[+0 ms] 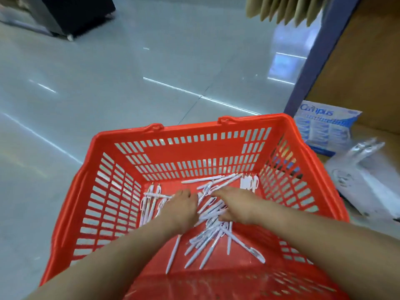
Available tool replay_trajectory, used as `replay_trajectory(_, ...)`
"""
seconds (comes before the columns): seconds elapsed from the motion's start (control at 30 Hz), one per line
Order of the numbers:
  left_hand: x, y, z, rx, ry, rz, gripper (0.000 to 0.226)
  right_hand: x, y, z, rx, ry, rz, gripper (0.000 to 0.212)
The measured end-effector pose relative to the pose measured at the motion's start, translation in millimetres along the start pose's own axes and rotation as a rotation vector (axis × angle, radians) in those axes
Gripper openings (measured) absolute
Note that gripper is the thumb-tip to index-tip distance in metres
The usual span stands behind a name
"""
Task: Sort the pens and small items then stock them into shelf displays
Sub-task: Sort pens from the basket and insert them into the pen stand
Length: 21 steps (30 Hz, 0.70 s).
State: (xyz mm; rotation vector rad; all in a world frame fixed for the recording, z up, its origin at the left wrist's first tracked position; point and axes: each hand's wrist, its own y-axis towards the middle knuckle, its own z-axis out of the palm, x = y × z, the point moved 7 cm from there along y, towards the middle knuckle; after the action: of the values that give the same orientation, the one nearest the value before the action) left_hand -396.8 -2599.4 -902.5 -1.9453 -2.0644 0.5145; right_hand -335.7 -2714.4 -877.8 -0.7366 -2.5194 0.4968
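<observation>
A red plastic basket [194, 152] with slotted walls stands on the floor in front of me. Several white pens [207, 241] lie loose across its bottom, some bunched at the left [149, 204] and some at the far right corner [249, 182]. Both my hands reach down into it. My left hand [181, 207] rests palm down on the pens left of the pile's middle. My right hand [234, 205] lies over the pens on the right, fingers curled into the pile. Whether either hand grips a pen is hidden under the palms.
Glossy pale floor tiles spread to the left and ahead. A blue shelf post [313, 61] and brown shelf boards stand at right, with a blue-white Campus pack [324, 126] and clear plastic bags [368, 169] on the low shelf. A dark wheeled cabinet [80, 16] sits far left.
</observation>
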Motion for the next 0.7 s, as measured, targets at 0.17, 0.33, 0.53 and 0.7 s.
replay_trajectory(0.17, 23, 8, 17, -0.044, -0.200, -0.079, 0.042, -12, 14, 40, 0.019, -0.029, 0.106, 0.079)
replay_trajectory(0.33, 23, 14, 22, -0.062, -0.181, -0.047, 0.050, -12, 18, 43, 0.031, -0.078, 0.112, 0.060)
replay_trajectory(0.53, 14, 24, 20, -0.050, -0.192, -0.038, 0.037, -15, 16, 44, 0.179, -0.106, 0.083, 0.036)
replay_trajectory(0.7, 16, 29, 23, 0.005, -0.183, -0.052, 0.025, -17, 9, 32, 0.314, -0.098, 0.115, 0.034)
